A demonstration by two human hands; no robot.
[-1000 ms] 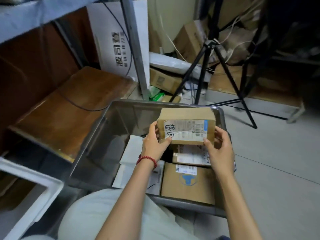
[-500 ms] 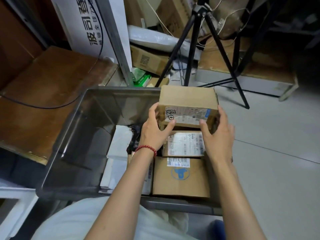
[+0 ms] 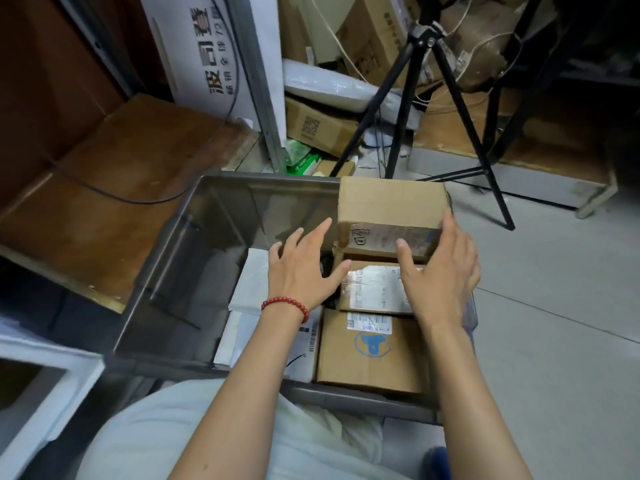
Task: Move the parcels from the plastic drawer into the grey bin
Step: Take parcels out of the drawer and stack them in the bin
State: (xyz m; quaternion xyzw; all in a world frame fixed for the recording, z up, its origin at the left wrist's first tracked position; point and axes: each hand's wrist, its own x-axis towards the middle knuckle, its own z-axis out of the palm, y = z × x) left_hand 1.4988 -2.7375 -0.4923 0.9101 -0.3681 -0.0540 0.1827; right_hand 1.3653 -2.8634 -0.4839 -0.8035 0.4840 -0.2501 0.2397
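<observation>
The grey bin (image 3: 180, 271) stands on the floor in front of me. A brown cardboard parcel (image 3: 391, 206) with a white label sits at its far right corner, on top of other parcels. My left hand (image 3: 304, 268) hovers with spread fingers just left of that parcel, apart from it. My right hand (image 3: 436, 275) has straight fingers along the parcel's right side, with the thumb in front of the label. Below lie a taped parcel (image 3: 370, 289), a box with a blue logo (image 3: 370, 358) and white envelopes (image 3: 249, 282).
A white plastic container (image 3: 41, 375) shows at the lower left. A wooden shelf board (image 3: 121, 188) with a black cable lies to the left of the bin. A black tripod (image 3: 422, 98) and stacked cartons stand behind it. Grey floor extends to the right.
The labelled parcel went down onto the far right of the bin. Both hands loosened their grip, and the left hand drew back to the left.
</observation>
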